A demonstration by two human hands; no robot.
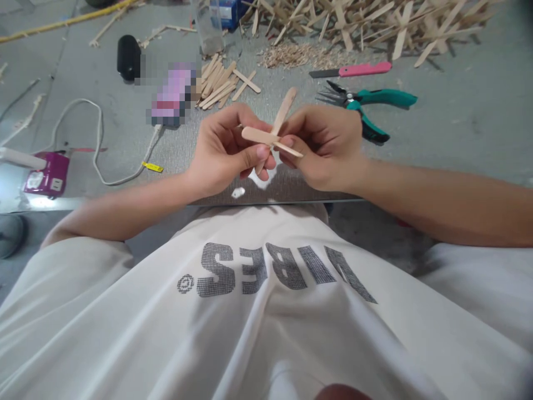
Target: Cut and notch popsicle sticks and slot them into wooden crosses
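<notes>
Two flat wooden sticks cross each other between my hands, above the table's near edge. One crossed stick (pixel 285 109) points up and away; the other crossed stick (pixel 259 136) lies more sideways, its right end passing over my right thumb. My left hand (pixel 233 145) is closed on the sticks from the left, thumb and fingertips near the crossing. From the right, my right hand (pixel 322 145) pinches them close to the same crossing. Beyond my left hand lies a pile of loose sticks (pixel 216 83), with a small crossed pair (pixel 246 82) at its right side.
Behind are green-handled pliers (pixel 385 99), a pink-handled cutter (pixel 365 69), wood shavings (pixel 291 56) and a heap of crossed sticks (pixel 341 25). At left are a cabled, pixelated phone (pixel 172 94), a black case (pixel 129 58) and a purple block (pixel 48 175). A clear container (pixel 209 33) stands behind.
</notes>
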